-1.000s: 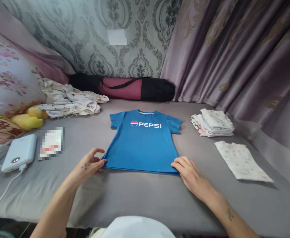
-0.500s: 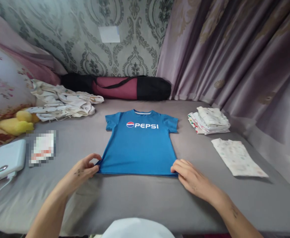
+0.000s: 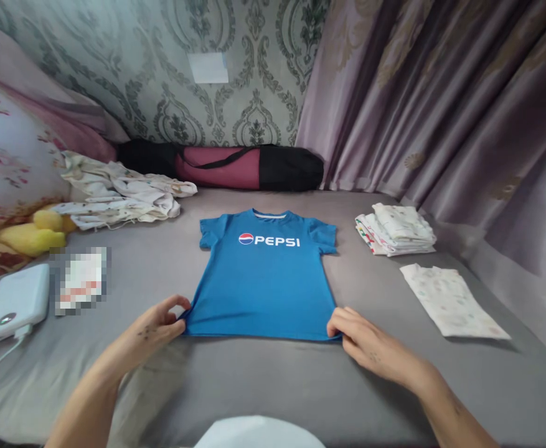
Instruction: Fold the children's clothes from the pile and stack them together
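A grey bed (image 3: pixel 263 386) fills the view, backed by patterned wallpaper and, on the right, mauve curtains (image 3: pixel 441 106). At the bed's left edge lie a floral pillow (image 3: pixel 6 162), a yellow soft toy (image 3: pixel 34 233) and a white power bank (image 3: pixel 14 303) with its cable running off the near left corner. Behind them, a loose heap of pale printed clothes (image 3: pixel 118 193) sits by the far left corner, and a red and black roll bag (image 3: pixel 235 168) lies along the far edge against the wall.

The blue T-shirt (image 3: pixel 263 286) lies flat in the middle of the bed, print side up, collar toward the far edge and hem toward the near edge, so its long axis runs from near to far. The left hand (image 3: pixel 158 326) pinches the hem's left corner between thumb and fingers; the right hand (image 3: pixel 366 345) grips the hem's right corner likewise.

Near the right edge sits a stack of folded white clothes (image 3: pixel 396 229), with one folded pale garment (image 3: pixel 450 302) lying flat just in front of it
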`<state>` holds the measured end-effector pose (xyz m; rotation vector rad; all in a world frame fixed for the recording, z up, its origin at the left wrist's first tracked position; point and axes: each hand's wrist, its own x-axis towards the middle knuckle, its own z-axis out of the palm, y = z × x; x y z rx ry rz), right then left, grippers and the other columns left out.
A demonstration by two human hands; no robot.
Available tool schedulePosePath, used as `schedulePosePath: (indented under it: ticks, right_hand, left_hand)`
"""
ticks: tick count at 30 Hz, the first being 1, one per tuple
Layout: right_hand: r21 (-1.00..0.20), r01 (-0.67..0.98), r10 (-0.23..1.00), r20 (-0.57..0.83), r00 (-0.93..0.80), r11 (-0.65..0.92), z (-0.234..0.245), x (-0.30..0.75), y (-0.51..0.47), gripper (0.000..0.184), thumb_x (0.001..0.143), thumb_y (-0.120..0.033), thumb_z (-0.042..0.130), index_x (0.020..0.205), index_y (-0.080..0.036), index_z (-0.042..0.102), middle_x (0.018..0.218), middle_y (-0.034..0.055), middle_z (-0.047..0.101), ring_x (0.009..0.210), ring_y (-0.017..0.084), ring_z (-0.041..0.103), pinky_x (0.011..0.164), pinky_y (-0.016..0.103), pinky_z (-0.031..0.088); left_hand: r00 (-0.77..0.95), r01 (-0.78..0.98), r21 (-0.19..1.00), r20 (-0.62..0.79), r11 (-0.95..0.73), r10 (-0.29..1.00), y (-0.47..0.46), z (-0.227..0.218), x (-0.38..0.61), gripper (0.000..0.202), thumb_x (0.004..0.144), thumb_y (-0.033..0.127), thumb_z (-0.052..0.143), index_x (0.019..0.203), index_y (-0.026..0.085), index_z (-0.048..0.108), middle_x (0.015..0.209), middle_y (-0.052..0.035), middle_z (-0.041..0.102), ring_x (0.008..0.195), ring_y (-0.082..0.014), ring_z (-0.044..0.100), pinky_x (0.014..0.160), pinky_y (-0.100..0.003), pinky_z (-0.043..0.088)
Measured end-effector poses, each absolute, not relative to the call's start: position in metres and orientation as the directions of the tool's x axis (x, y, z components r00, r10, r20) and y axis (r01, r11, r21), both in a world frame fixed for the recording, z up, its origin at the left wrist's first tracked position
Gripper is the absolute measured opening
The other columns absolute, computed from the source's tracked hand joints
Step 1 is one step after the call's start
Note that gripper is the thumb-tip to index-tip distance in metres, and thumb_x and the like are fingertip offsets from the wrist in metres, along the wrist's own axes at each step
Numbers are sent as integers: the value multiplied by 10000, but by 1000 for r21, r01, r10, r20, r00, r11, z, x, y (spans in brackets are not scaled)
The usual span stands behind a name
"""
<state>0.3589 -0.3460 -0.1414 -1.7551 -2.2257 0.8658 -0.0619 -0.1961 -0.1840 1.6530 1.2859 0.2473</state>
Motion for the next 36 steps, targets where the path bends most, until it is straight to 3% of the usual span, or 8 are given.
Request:
schedulePosePath:
  ticks: [4,7,9,12,14,18,27,36]
  right_hand:
    - [-570,817,883,-331,-332,94,-130,367,-327,188,816,-104,481,893,-210,616,921,12,627,879,157,573,790,261,449]
    - [-630,773,847,-367,-384,78,-128,367,-289,191,898,-285,493,910,-204,666,849,13,684,772,161,618,723,264,476]
    - [-607,780,939,-157,-305,152,-136,358,-254,266,933,-306,443,1026,-201,669,1047,52,699,968,191,630,877,301,467]
    - [-401,913,994,98,-39,76,-161,336,-206,437,959,-316,395,1336,-140,530,1436,150,496,1350,267,409,1133,441,261]
    - [-312,950,992,110,64,-26,-180,323,-189,563,980,-368,350,1447,-56,389,1565,199,278,1462,296,205,1176,493,135]
    - [-257,966,999,28,33,-25,-206,315,-194,632,1003,-462,250,1503,-79,304,1592,168,211,1480,271,159,1188,479,112]
    - [-244,965,994,-33,-103,92,-196,321,-262,596,1008,-468,272,1516,-157,314,1600,128,196,1486,259,134,1202,499,116]
    - [-292,924,966,2,-259,248,-191,325,-337,531,1016,-357,320,1531,-241,265,1603,73,210,1483,222,156,1202,498,204]
  left_hand:
    - [382,774,620,-298,-127,875,-188,-172,-51,415,784,584,524,963,221,614,653,25,505,568,-140,458,551,-249,370]
    - [351,823,494,-54,-280,935,-172,-159,-16,459,826,618,464,953,219,655,844,-44,598,699,-183,574,668,-299,460]
    - [424,773,487,81,-407,902,-158,-158,19,437,880,564,411,977,213,653,929,-71,629,795,-199,613,751,-319,493]
    - [614,623,437,241,-649,752,-139,-175,74,397,932,424,384,1140,180,617,1215,-148,619,1128,-245,582,975,-384,460]
    - [606,702,324,195,-634,771,-134,-193,100,480,935,438,405,1277,139,558,1382,-197,530,1341,-320,430,1097,-497,343]
    - [552,817,160,61,-554,831,-142,-218,111,629,967,502,318,1475,137,378,1553,-174,321,1458,-328,232,1162,-542,202]
    - [537,839,111,-7,-533,844,-165,-212,68,627,975,541,278,1506,213,340,1583,-120,257,1470,-318,196,1159,-572,186]
    - [585,793,182,43,-582,810,-190,-216,34,597,973,513,295,1468,201,416,1548,-132,343,1449,-312,266,1152,-539,245]
